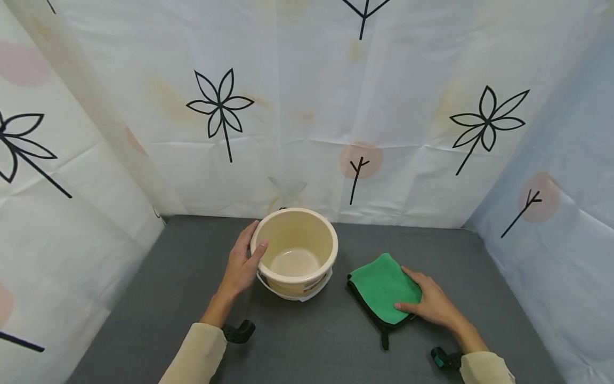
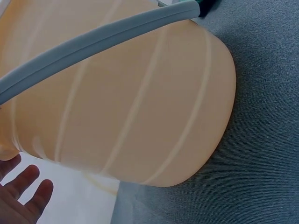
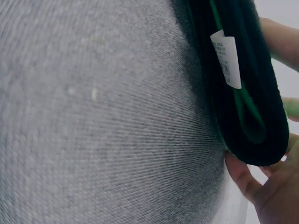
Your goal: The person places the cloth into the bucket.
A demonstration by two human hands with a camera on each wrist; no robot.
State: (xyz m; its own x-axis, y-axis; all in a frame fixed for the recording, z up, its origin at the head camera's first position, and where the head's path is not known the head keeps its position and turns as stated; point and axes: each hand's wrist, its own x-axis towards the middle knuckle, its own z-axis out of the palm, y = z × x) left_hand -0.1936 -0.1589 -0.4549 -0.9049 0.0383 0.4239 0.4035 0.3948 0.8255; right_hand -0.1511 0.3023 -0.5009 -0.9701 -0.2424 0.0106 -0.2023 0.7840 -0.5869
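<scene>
A cream bucket (image 1: 295, 229) stands upright on the grey table, its pale handle (image 2: 107, 39) hanging down on the near side. My left hand (image 1: 243, 265) grips the bucket's left rim, thumb over the rim and fingers outside. In the left wrist view several fingers show beside the bucket wall. To the right lies a folded towel (image 1: 384, 288), green on top with a black underside and a black loop. My right hand (image 1: 434, 301) holds its right edge, thumb on the green face. The right wrist view shows fingers around the fold and a white label (image 3: 226, 59).
The grey tabletop (image 1: 307, 346) runs back to a white printed curtain (image 1: 307, 96), with more curtain at both sides. The bucket stands near the table's back edge. A black wrist camera (image 1: 240, 332) sits on the left wrist, another (image 1: 446, 358) on the right.
</scene>
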